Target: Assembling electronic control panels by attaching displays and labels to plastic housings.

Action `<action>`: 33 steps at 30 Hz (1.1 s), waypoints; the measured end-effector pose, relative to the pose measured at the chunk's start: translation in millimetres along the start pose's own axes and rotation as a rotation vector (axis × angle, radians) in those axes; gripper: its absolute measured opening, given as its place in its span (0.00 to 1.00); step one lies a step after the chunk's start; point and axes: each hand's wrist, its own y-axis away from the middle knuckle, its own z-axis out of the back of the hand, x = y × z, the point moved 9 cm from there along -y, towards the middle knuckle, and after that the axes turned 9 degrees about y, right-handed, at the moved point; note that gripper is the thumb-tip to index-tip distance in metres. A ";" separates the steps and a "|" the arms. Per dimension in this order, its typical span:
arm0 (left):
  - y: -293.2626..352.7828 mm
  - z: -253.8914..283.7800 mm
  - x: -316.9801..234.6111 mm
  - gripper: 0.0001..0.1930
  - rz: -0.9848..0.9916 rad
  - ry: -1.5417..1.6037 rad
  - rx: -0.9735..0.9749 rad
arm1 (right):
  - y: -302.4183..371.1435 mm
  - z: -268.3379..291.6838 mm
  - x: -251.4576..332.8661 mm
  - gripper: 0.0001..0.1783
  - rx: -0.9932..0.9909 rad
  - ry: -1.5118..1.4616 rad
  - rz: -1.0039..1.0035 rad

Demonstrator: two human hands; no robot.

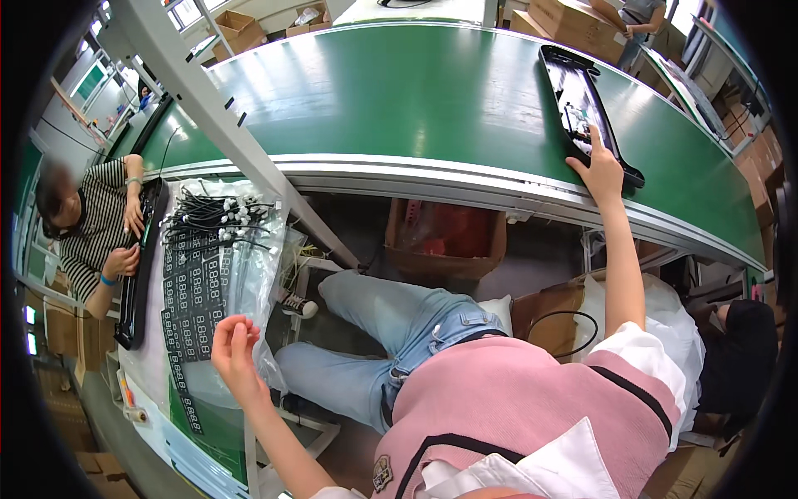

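On the green belt at the right lies a long black plastic housing with a shiny inner face and small parts inside. My right hand rests at its near edge, thumb spread and index finger stretched onto the inside. My left hand is raised beside the side table, fingers curled toward the thumb; whether anything small is between them is hidden. Near it, several black display strips with white digit shapes lie on clear plastic. A pile of black cables with white connectors covers their far end.
A white metal post slants up between the side table and the belt. At the left, a co-worker in a striped shirt handles another black housing. Under the belt stands a cardboard box with a red lining. A tape roll lies at the lower left.
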 end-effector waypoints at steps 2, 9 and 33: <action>-2.6 -21.5 0.9 0.06 -0.014 0.003 0.053 | 5.7 -14.3 -6.8 0.39 0.037 -0.133 0.054; -9.4 -83.9 3.6 0.06 -0.029 -0.014 0.157 | -19.1 150.4 52.7 0.38 -0.475 -0.363 0.086; 119.6 98.6 -117.9 0.48 -0.660 -0.780 -0.198 | -50.7 115.9 336.0 0.60 0.630 -2.220 0.328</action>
